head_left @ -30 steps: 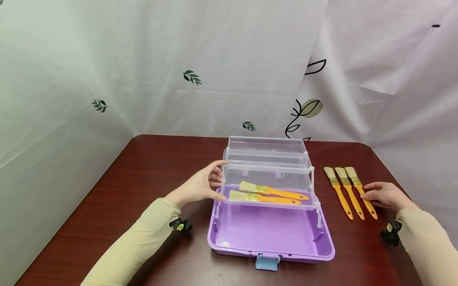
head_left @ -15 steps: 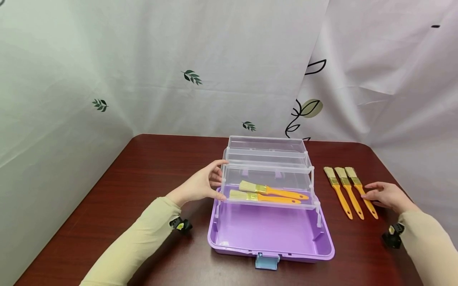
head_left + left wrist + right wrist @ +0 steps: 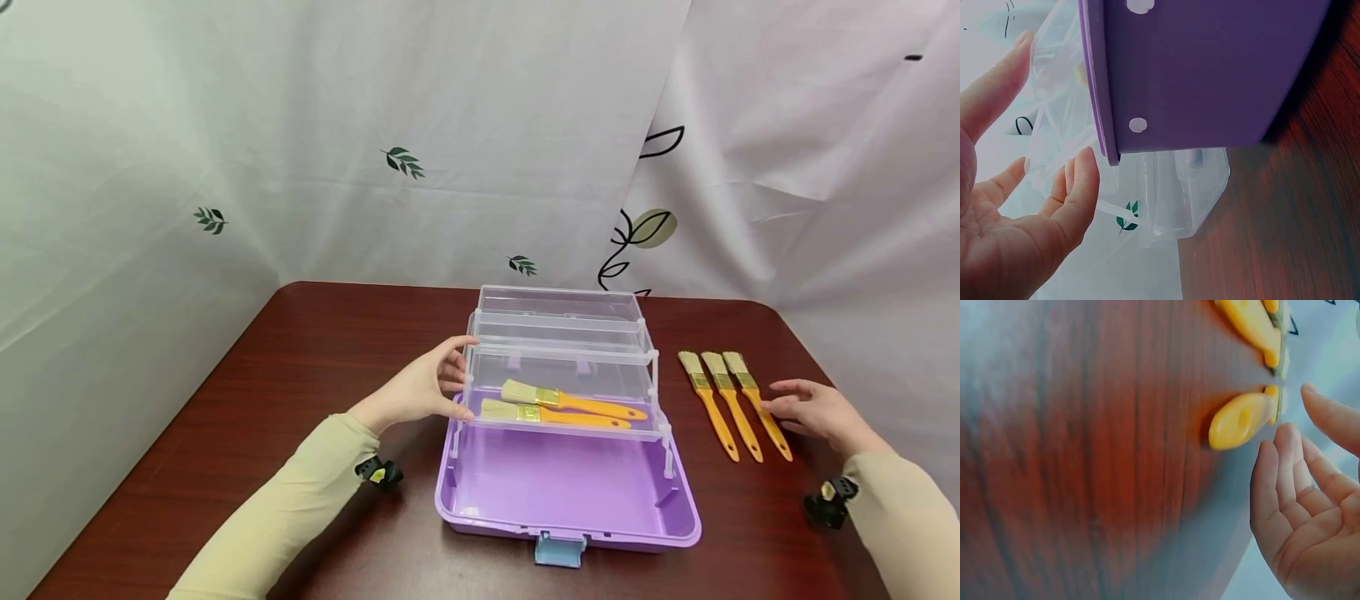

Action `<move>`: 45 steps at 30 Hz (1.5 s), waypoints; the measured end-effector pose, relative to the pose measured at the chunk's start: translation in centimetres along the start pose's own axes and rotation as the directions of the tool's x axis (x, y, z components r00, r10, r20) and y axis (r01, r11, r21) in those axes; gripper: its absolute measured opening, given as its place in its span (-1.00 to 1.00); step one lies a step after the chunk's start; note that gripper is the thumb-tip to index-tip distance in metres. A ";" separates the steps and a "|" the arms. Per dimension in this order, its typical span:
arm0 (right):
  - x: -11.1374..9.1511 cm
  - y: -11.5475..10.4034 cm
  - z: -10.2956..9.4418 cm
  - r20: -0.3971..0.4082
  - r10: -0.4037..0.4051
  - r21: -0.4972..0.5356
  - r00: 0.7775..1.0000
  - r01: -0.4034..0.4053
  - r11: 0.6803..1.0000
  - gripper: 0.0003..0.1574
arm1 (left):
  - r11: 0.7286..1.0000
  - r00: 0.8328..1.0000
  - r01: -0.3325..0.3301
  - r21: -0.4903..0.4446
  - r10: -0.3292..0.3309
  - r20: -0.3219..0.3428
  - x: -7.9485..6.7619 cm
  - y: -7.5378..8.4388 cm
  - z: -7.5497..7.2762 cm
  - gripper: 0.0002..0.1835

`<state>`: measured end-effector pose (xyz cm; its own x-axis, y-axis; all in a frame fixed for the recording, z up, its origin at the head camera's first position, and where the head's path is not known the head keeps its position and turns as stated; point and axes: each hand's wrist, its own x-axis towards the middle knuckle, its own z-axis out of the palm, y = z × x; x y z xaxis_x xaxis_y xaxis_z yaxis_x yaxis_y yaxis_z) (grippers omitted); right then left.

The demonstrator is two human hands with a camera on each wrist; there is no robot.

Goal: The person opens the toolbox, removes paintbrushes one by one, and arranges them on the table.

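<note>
At the left end of the clear plastic tray (image 3: 564,367), my left hand (image 3: 416,387) holds its edges, thumb on the front edge and forefinger at the back. Two paintbrushes with yellow handles lie in this tray, a rear paintbrush (image 3: 592,406) and a front paintbrush (image 3: 585,419). Below them is the purple base of the box (image 3: 562,483); its side (image 3: 1197,75) fills much of the left wrist view. My right hand (image 3: 821,412) is beside the rightmost paintbrush (image 3: 767,425), fingers relaxed and apart from its handle in the right wrist view (image 3: 1310,519).
Left of that brush lie a middle paintbrush (image 3: 738,412) and a left paintbrush (image 3: 712,412) on the dark red wooden table (image 3: 300,358). A blue latch (image 3: 560,550) hangs from the box front. Behind the table hangs a pale cloth (image 3: 337,192) with leaf prints.
My right hand has drawn slightly to the right, away from the rightmost paintbrush. The left hand, box and brushes have stayed put.
</note>
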<state>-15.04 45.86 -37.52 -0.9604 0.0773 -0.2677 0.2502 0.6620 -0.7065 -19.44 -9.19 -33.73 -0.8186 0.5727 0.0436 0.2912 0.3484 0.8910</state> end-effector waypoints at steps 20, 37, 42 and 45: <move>-1.4 -4.0 3.2 -0.008 -0.171 0.126 0.985 0.171 0.977 -0.29 | 1.000 1.000 -0.010 -0.011 0.010 -0.004 -0.1 0.0 0.0 0.08; -2.7 -7.5 6.9 0.042 -0.260 0.207 0.965 0.246 0.947 -0.39 | 1.000 1.000 -0.001 0.000 0.001 -0.001 -0.2 0.1 0.0 0.07; -3.0 -8.2 7.3 0.050 -0.305 0.217 0.951 0.288 0.933 -0.65 | 1.000 1.000 -0.001 -0.004 0.001 -0.002 -0.1 0.0 0.0 0.07; -3.2 -8.6 7.6 0.053 -0.321 0.250 0.946 0.299 0.921 -0.75 | 1.000 1.000 -0.001 -0.006 0.001 -0.001 -0.1 0.0 0.0 0.08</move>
<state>-13.24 34.20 -35.56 -0.9819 -0.1793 -0.0612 -0.0257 0.4461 -0.8946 -19.38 -9.27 -33.77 -0.8190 0.5721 0.0447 0.2886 0.3434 0.8938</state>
